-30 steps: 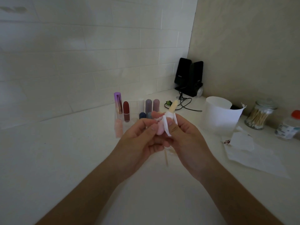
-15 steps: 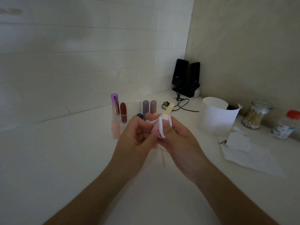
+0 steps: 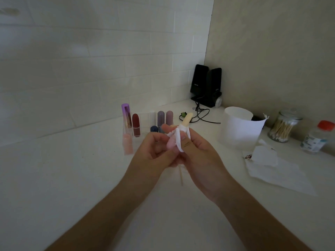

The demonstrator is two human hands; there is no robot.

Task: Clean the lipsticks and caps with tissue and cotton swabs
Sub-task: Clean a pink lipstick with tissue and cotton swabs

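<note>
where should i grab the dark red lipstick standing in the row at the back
Pinch the dark red lipstick by its rounded top half, with the fingers coming down from above, one in front and one behind. It stands upright with the purple-topped tube close on its left, so a sideways approach would likely knock that.

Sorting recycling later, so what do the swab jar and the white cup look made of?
Swab jar: clear glass or hard plastic, glossy; its contents show through. White cup: matte, thin, likely paper or soft plastic; its rim looks torn at one side.

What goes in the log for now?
left hand: holds lipstick | right hand: pinches tissue round it | stage: wiping
</note>
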